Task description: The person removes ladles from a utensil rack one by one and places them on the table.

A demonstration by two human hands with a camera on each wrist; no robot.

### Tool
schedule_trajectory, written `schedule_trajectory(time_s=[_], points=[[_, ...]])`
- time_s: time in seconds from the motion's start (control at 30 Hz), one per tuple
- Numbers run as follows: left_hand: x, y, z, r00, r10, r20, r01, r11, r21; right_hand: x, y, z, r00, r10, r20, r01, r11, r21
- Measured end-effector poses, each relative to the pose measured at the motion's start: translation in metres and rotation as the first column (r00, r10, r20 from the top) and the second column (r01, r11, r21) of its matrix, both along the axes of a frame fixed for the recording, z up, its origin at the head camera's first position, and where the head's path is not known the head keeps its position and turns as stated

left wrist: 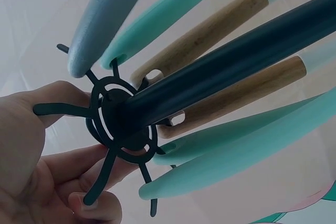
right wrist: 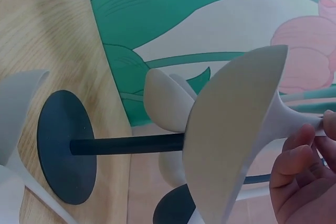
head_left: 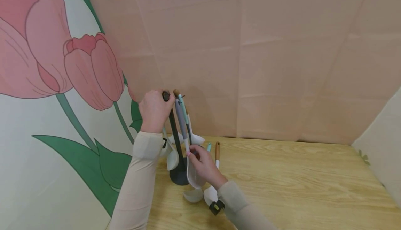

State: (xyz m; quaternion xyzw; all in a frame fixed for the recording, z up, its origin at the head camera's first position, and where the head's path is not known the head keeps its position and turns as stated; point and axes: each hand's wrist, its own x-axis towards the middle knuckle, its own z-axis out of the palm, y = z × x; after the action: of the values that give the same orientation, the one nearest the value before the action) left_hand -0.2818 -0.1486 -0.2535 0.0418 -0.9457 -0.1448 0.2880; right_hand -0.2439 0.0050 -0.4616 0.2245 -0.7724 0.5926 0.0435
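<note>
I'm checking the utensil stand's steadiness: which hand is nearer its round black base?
Right. The right hand is above and right of the base, holding a grey-handled utensil; the left hand holds the stand's hooked top, higher up.

Head view from above, forward and down; wrist views close, black post (right wrist: 128,145) in both

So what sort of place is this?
Probably an indoor corner, exact room unclear: a wood-grain tabletop, a tulip-decorated wall and a rack hung with kitchen utensils suggest it.
</note>
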Motion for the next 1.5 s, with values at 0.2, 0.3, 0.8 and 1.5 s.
schedule_trajectory(time_s=[0.2, 0.3, 0.8, 1.5], points=[[0.0000, 0.0008, 0.0004, 1.000, 0.007, 0.031, -0.007, 1.000, 0.003, 0.0017, 0.0010, 0.0006, 1.000, -0.001, 0.023, 0.002, 0.999, -0.034], [0.0000, 0.0014, 0.0002, 1.000, 0.009, 0.029, -0.009, 1.000, 0.002, 0.0017, 0.0016, 0.0007, 1.000, -0.004, 0.023, 0.005, 0.999, -0.041], [0.0000, 0.0003, -0.0022, 1.000, 0.004, 0.006, -0.004, 1.000, 0.010, 0.0057, -0.0003, -0.0013, 0.999, -0.035, -0.017, 0.034, 0.997, -0.076], [0.0011, -0.0010, -0.0022, 1.000, -0.017, -0.020, 0.017, 1.000, 0.019, 0.0084, -0.0050, -0.0003, 0.993, -0.111, 0.036, 0.115, 0.985, -0.131]])
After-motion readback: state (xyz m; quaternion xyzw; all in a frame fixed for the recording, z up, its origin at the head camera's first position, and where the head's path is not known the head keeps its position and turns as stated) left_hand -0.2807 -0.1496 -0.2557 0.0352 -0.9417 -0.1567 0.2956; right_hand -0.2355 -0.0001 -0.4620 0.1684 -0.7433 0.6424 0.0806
